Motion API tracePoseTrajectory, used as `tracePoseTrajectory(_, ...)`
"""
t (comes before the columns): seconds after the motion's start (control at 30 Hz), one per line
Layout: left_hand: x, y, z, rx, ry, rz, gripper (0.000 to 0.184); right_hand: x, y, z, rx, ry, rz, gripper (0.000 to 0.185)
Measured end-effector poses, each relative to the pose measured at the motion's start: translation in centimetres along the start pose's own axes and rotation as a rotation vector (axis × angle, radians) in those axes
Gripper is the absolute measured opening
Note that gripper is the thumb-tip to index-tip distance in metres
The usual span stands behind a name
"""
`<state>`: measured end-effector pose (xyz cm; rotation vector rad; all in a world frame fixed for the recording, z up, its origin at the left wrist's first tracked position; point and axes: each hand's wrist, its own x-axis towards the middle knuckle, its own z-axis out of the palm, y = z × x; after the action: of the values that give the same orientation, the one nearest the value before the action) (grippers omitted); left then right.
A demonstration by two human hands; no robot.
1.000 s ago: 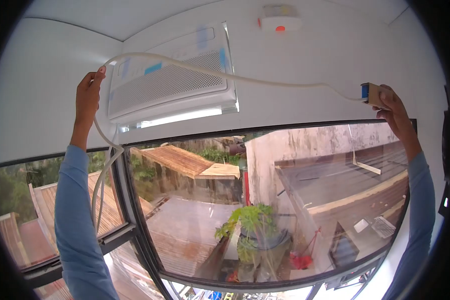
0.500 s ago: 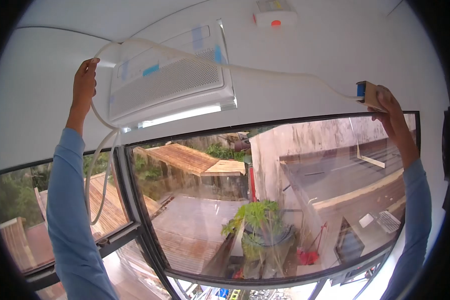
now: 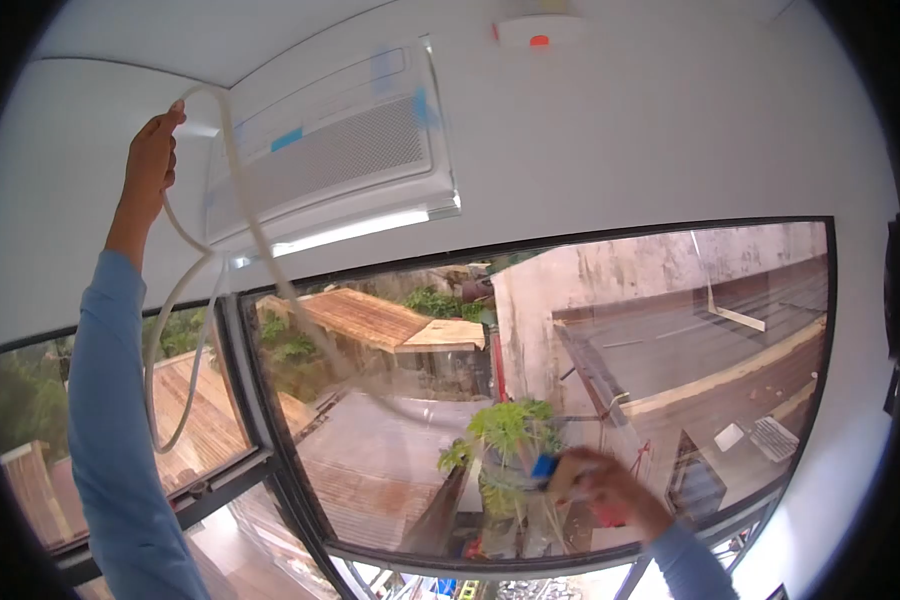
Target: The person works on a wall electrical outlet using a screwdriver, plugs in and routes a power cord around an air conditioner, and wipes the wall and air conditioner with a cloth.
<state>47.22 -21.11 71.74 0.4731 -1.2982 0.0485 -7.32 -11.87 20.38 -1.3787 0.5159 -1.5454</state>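
My left hand (image 3: pixel 152 152) is raised at the upper left, fingers closed around a white cable (image 3: pixel 242 190). From there the cable arcs over and sags down across the window, while another part hangs in a loop below the hand. My right hand (image 3: pixel 615 492), smeared by motion, is low in front of the window glass. It grips a small brown box with a blue end (image 3: pixel 544 467), where the cable's other stretch appears to run in. Behind the cable, a white air conditioner (image 3: pixel 320 165) with blue tape strips sits in the wall.
A large black-framed window (image 3: pixel 540 238) fills the middle, with rooftops and a leafy plant (image 3: pixel 510 430) visible through it. A narrower window (image 3: pixel 30 430) adjoins on the left. High on the wall is a white box with a red spot (image 3: pixel 539 40).
My right hand has come down and left from the upper right, still holding the box. The cable, formerly stretched across the wall, now slopes down over the window. My left hand has shifted slightly left.
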Motion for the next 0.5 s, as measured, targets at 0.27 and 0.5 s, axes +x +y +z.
tracePoseTrajectory(0.27,-0.6,1.1,1.8,0.220,-0.047,-0.022,0.041,-3.8,13.6,11.6,0.126,-0.075,0.452,0.079)
tracePoseTrajectory(0.5,0.5,0.8,1.5,0.208,0.050,0.024,0.042,-1.3,4.8,9.8,-0.625,-0.293,0.008,0.048)
